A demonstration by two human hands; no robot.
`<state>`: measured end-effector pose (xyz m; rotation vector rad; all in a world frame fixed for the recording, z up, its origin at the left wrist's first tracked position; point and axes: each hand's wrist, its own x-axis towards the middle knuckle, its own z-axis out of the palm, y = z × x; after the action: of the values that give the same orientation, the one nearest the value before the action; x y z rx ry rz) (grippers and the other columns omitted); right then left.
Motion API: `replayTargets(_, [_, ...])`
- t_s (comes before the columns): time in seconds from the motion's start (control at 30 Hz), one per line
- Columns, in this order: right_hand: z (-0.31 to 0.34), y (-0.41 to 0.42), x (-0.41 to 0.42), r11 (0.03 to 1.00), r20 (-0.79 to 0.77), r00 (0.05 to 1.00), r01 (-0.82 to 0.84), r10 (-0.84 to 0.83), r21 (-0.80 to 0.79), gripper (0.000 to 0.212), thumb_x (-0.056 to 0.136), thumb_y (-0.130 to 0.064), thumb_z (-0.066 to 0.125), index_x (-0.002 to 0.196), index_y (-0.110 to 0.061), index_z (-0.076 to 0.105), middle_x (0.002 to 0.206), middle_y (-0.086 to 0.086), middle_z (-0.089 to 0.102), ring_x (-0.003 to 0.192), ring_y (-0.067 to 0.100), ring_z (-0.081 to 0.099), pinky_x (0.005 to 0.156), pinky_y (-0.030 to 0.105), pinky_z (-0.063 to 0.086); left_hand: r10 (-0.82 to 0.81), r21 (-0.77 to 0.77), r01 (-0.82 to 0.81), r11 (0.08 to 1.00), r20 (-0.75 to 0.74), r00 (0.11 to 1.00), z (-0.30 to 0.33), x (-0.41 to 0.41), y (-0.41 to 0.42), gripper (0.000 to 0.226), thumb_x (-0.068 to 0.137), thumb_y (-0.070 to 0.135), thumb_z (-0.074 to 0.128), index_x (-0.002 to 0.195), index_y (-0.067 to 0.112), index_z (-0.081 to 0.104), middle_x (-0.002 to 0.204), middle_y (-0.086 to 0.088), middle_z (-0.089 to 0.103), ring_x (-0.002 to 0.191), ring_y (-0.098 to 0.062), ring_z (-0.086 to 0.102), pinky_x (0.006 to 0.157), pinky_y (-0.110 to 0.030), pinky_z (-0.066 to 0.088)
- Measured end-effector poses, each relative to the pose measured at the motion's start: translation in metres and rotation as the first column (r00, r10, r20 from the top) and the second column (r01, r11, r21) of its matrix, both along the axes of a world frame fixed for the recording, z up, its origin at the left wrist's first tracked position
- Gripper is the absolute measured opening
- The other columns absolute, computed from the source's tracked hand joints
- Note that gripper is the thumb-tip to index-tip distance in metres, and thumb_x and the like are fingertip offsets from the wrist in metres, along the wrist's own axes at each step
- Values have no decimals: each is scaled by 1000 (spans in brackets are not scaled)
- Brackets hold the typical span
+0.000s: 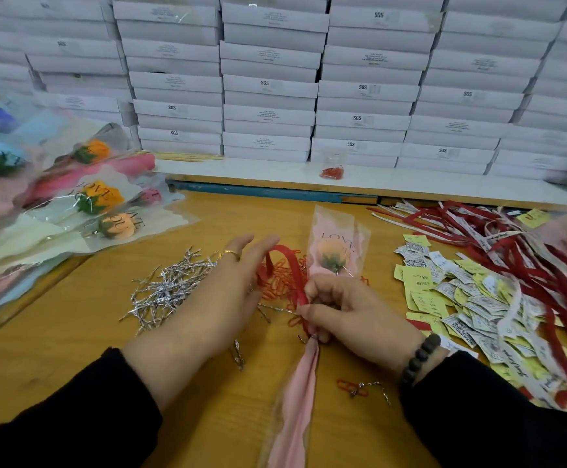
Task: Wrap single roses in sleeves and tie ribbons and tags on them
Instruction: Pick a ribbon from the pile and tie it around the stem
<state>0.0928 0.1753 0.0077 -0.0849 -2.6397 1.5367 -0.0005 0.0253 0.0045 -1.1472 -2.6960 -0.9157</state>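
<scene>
even, soft light; faint shadows; edges bowed and blurred; centre sharp.

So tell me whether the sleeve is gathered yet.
Gathered: the sleeve narrows to a pinch under the right hand.

Across the whole upper half of the frame my view is filled by a wall of flat white boxes (268, 86), stacked in tight columns, many with small "SGS" labels on their front edges. They sit on a white shelf (241, 172) running across the middle of the frame, and below its front edge a blue strip (258, 190) borders my wooden table (187, 383), which takes up the lower half. A few thin wooden sticks (184, 157) lie on the shelf left of centre, just in front of the boxes.
</scene>
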Motion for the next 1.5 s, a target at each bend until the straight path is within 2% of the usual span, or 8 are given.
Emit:
replayTargets(0.07, [1,0,0,1000,6,1000,8,-8,-26,16,92,-9,53,76,-13,52,59,-3,60,47,3,52,55,20,44,84,-82,-93,992,-114,990,-1,3,1,67,87,15,61,138,40,26,141,5,22,101,-15,55,86,-31,48])
replayTargets(0.2, [0,1,1,998,-32,999,22,-24,-64,9,94,-6,46,87,-3,52,56,-2,61,46,7,52,57,24,46,94,291,-22,957,-237,967,8,16,-1,14,84,28,58,93,25,47,88,14,43,66,-2,46,55,-24,38])
replayTargets(0.43, [1,2,2,996,-61,998,12,-18,-83,13,95,-5,42,94,-8,54,60,4,61,49,9,56,56,21,48,-277,404,148,903,282,919,3,34,11,18,81,3,66,78,16,54,49,14,52,48,-3,40,48,-17,33])
replayTargets(0.7, [3,2,4,999,-122,992,-35,36,9,11,92,-2,43,97,2,53,59,1,53,52,6,55,59,18,46,-313,345,184,921,368,876,0,28,10,29,76,1,72,87,17,50,77,8,56,61,-14,48,57,-26,40])
replayTargets(0.87, [-1,4,2,999,-131,991,-26,23,-19,7,93,-5,46,96,-2,51,61,8,62,56,12,60,69,33,52,-265,322,152,934,343,901,-5,26,13,16,77,5,72,74,13,58,61,7,55,50,1,45,52,-10,36])
replayTargets(1.03, [-7,7,-1,991,-120,993,-4,-13,-135,18,88,-5,56,85,-18,44,63,1,65,57,13,61,62,29,51,-235,332,119,936,335,913,-6,24,13,14,83,7,66,68,7,66,59,-2,60,51,-1,42,52,-15,35])
replayTargets(1.23, [-5,7,1,991,-130,991,-14,32,133,47,78,-1,65,102,-37,47,86,-5,58,74,4,55,64,14,44,-204,305,103,947,318,926,-3,20,11,19,83,10,67,65,7,62,56,-1,47,52,-5,38,51,-17,32])
replayTargets(1.5, [-1,-2,6,919,-248,968,55,47,390,56,81,-2,61,122,-38,49,84,-14,55,82,-2,52,70,13,45,-213,263,131,956,314,925,-1,21,9,15,83,11,67,71,1,65,68,-17,58,63,-15,48,60,-32,43])
